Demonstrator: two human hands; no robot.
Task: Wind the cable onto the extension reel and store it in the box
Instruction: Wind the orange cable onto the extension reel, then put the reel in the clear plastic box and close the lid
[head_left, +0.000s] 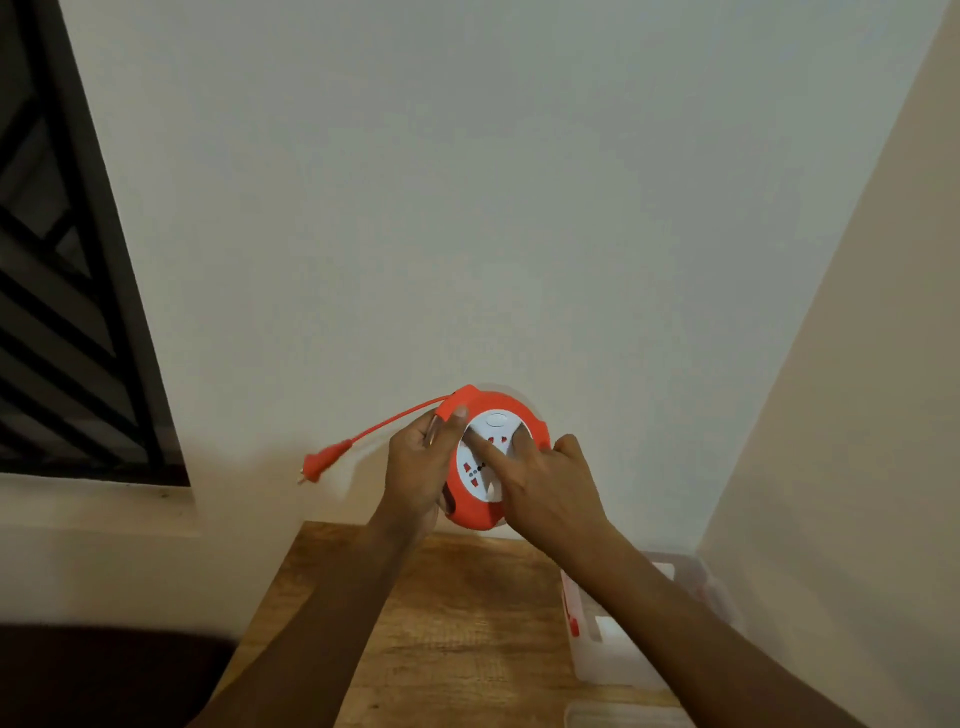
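I hold a round orange extension reel (506, 402) with a white socket face up in front of the wall, above the table. My left hand (418, 470) grips its left rim, thumb on the orange edge. My right hand (545, 480) lies across the white face, fingers pressed on it. A short length of orange cable (395, 418) runs out from the reel's upper left and ends in an orange plug (324, 462) that hangs free in the air. A clear plastic box (618, 660) stands open on the table at the right, partly hidden by my right forearm.
The wooden table (452, 623) sits in a corner between a pale wall ahead and a wall to the right. A clear lid (618, 717) lies at the bottom edge near the box. A dark barred window (57, 312) is at the left.
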